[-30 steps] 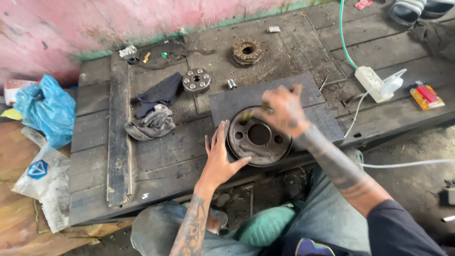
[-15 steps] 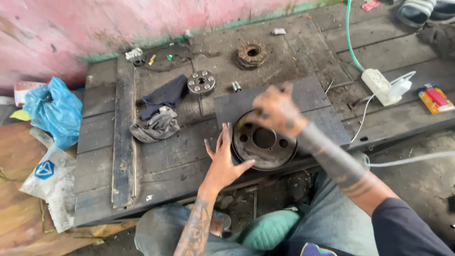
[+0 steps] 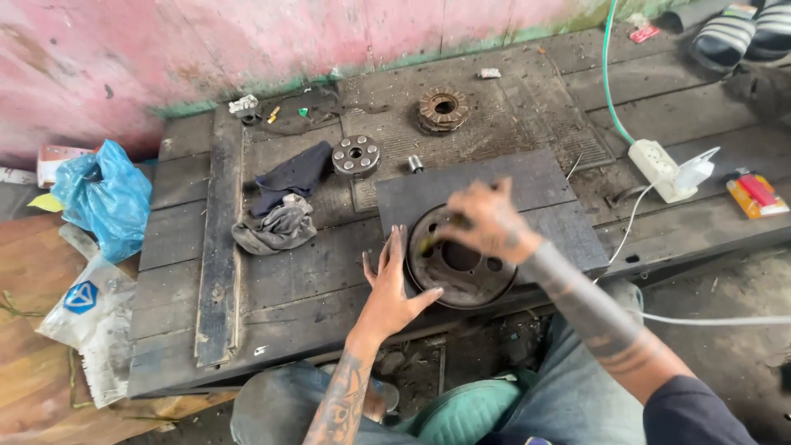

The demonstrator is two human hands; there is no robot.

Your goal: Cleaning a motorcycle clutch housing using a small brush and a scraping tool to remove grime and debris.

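The metal disc (image 3: 461, 268) lies flat at lower centre; my left hand (image 3: 394, 288) presses its left edge, fingers spread, my right hand (image 3: 486, 224) (blurred, grip unclear) directly above.

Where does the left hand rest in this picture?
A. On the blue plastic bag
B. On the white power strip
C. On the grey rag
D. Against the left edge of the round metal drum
D: the left hand lies flat, fingers against the round metal drum rim.

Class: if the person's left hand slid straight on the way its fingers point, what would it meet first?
The left hand points up the bench; first probably the dark rectangular mat under the round rusty metal drum, though depth is unclear.
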